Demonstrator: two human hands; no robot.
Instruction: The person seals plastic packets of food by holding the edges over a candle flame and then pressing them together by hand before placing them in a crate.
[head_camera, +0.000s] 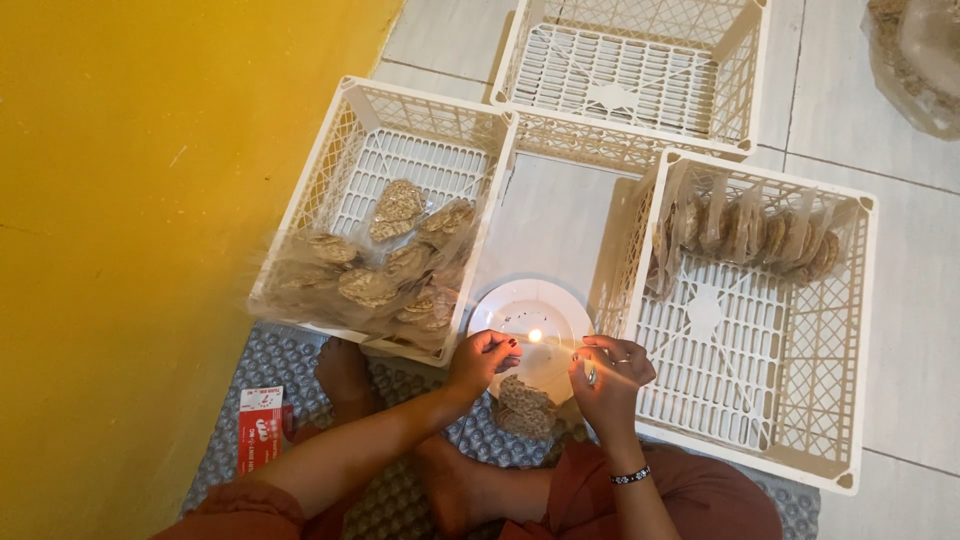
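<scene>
Seated on the floor, the left hand (483, 357) and right hand (607, 375) pinch a clear bag (527, 403) of crackers over a small flame (535, 335) on a white plate (508, 304). Held too long, the plastic could melt through or fingers burn.

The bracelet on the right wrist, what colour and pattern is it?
The bracelet is black with small white marks, in the head view.

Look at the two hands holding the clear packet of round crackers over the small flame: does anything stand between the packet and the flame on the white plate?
Nothing visible does. The left hand and right hand hold the clear packet of crackers by its top edge, right beside the flame on the white plate. No object lies between them.
</scene>
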